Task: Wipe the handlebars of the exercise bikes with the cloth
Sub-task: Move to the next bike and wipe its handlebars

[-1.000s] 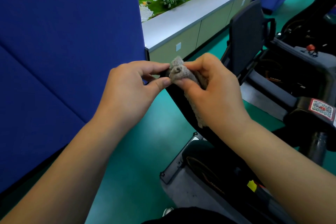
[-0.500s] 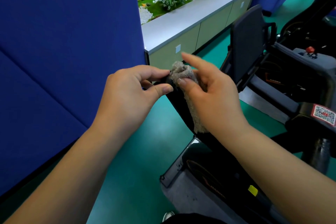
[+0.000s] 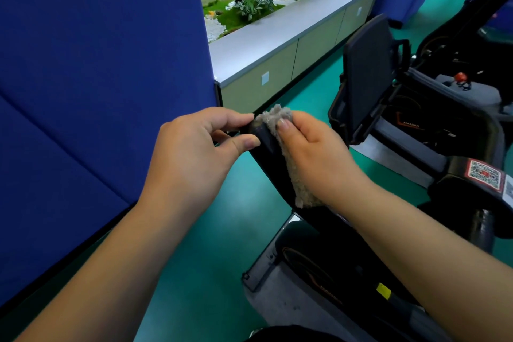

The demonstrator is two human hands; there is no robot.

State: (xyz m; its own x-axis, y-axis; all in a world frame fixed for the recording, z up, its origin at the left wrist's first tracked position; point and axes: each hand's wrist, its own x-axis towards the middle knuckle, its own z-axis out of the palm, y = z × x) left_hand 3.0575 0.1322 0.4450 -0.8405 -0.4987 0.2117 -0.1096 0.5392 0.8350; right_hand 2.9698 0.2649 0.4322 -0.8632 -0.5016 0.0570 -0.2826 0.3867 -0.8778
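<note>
Currently: right hand [image 3: 313,158] pressing soft, limp grey cloth [image 3: 288,158] around rigid handlebar tip [image 3: 262,137], left hand [image 3: 194,155] fingers seemingly pinching it.

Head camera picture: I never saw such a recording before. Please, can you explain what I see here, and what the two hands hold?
The one current picture comes from a camera worn on a person's head, looking forward and down at their own bare hands. The black bar in the middle is a handlebar of an exercise bike. The left hand pinches its end between thumb and fingers. The right hand presses a grey fluffy cloth against the bar to wipe it. Another exercise bike stands to the right on the green floor.
</note>
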